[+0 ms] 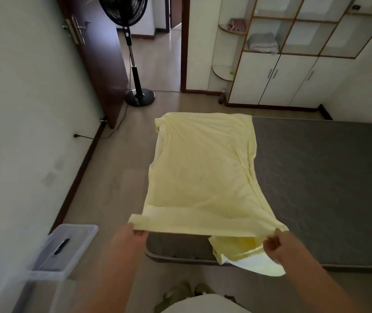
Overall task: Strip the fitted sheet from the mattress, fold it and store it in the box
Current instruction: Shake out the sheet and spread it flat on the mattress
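While the pale yellow fitted sheet [203, 172] lies as a folded strip along the left side of the grey mattress [315, 177], the left hand [133, 236] and right hand [275, 245] each pinch a lifted near corner. Folding is in hand; next, I judge, the near edge must meet the far edge. The lidded clear box [67, 242] sits on open floor [117, 177] to the left.
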